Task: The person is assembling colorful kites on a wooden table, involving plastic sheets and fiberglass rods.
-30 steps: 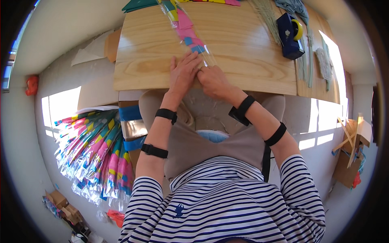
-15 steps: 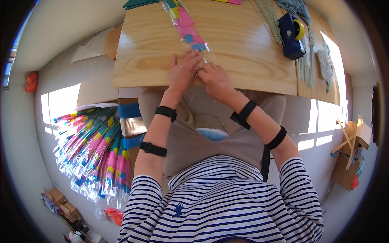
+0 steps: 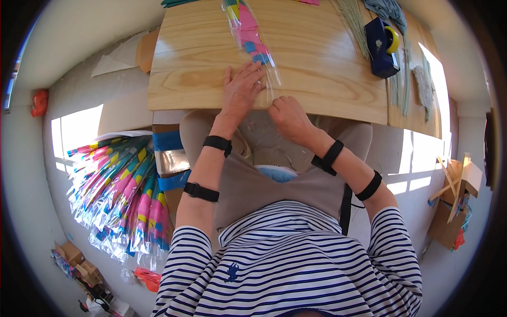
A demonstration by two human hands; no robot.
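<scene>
A long clear plastic sleeve (image 3: 273, 77) lies on the wooden table, its near end toward me. Folded pink, blue, yellow and green material (image 3: 249, 33) fills its far part. My left hand (image 3: 242, 91) rests palm down at the sleeve's lower left side, fingers stretched out and fairly flat, the tips just below the blue part. By the table's near edge, my right hand (image 3: 290, 117) is closed in a pinch at the end of the clear plastic. What its fingertips hold is too small and hidden to make out.
At the table's right stand a blue tape dispenser (image 3: 379, 55) with a yellow roll, thin pale sticks (image 3: 350, 26) and a grey-blue cloth (image 3: 388, 11). Left of my legs lies a fanned pile of filled colourful sleeves (image 3: 119, 193) beside a box with blue tape (image 3: 168, 141).
My right hand has moved right and toward me, away from my left hand. The left hand stays nearly in place on the sleeve, and more of the clear near end shows.
</scene>
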